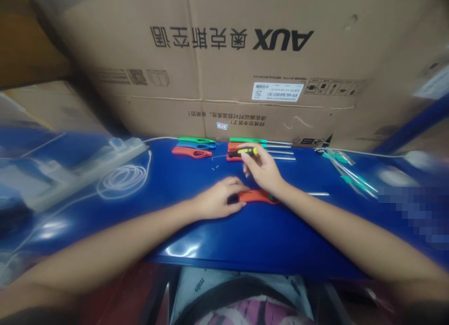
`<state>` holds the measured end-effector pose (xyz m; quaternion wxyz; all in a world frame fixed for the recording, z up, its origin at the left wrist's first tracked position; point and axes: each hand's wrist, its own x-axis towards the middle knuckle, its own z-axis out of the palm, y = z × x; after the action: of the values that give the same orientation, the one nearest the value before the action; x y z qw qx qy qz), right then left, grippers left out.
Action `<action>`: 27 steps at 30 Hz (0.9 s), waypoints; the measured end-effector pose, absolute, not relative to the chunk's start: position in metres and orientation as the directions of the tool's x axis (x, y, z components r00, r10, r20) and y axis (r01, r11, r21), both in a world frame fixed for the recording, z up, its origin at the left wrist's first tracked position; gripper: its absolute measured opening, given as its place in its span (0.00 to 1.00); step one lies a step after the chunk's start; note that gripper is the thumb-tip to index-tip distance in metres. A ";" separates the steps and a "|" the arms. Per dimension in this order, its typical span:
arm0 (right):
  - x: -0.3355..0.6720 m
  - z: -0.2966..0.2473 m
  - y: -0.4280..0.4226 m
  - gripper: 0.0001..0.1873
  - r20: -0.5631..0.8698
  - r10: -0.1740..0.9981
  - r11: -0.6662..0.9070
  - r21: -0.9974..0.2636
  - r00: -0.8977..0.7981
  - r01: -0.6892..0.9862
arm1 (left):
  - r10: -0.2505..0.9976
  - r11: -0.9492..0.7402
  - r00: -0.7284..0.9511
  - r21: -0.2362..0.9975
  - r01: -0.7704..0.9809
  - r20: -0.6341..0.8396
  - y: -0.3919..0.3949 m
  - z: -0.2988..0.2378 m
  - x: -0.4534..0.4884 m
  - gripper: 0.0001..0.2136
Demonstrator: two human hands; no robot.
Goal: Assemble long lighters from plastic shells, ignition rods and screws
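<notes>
My left hand [221, 198] is closed around the left end of a red long-necked lighter [257, 196] lying on the blue table. Its metal tube [318, 194] shows to the right, beyond my right forearm, which hides the part between. Above it, my right hand [262, 169] grips a black and yellow screwdriver [248, 151], its thin shaft pointing left. Near the shaft's tip lie several tiny screws [215, 167]. Behind the screwdriver is a row of similar lighters, among them a green one [247, 140], with metal tubes pointing right.
Green, blue and red handle shells [191, 152] lie at the back left. A power strip [87, 173] and a coiled white cable [122, 181] are farther left. Metal tubes with green parts [354, 175] lie right. A large cardboard box [224, 77] stands behind the table [217, 241].
</notes>
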<state>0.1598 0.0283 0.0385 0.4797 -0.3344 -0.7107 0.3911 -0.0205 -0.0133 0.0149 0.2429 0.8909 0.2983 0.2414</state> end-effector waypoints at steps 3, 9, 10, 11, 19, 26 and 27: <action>0.163 0.052 0.027 0.18 0.439 0.870 0.445 -0.895 -0.224 -0.024 | 0.646 -0.706 0.707 0.575 0.413 0.287 -0.016 0.016 -0.019 0.18; 0.191 0.072 0.017 0.20 0.293 0.944 0.242 -0.927 -0.152 -0.288 | 0.639 -0.692 0.713 0.619 0.371 0.287 -0.020 0.013 -0.014 0.19; 0.197 0.072 0.014 0.21 0.259 0.954 0.200 -0.924 -0.148 -0.325 | 0.641 -0.689 0.711 0.626 0.366 0.290 -0.021 0.013 -0.013 0.19; 0.203 0.072 0.011 0.21 0.226 0.964 0.163 -0.919 -0.140 -0.358 | 0.645 -0.684 0.706 0.634 0.362 0.293 -0.022 0.012 -0.012 0.19; 0.225 0.061 -0.002 0.15 -0.062 0.996 -0.086 -0.844 -0.062 -0.529 | 0.686 -0.639 0.664 0.683 0.354 0.297 -0.026 0.012 -0.007 0.21; 0.224 0.054 -0.002 0.16 -0.069 0.994 -0.102 -0.839 -0.081 -0.534 | 0.813 -0.439 0.492 0.883 0.168 0.311 -0.024 0.015 -0.007 0.19; 0.224 0.053 -0.003 0.16 -0.057 0.995 -0.092 -0.843 -0.083 -0.529 | 0.825 -0.406 0.478 0.904 0.131 0.301 -0.025 0.016 -0.008 0.19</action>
<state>0.2240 -0.0029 0.0530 0.5830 -0.3446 -0.3378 0.6536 -0.0076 -0.0254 0.0157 0.4387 0.7392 0.3232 0.3958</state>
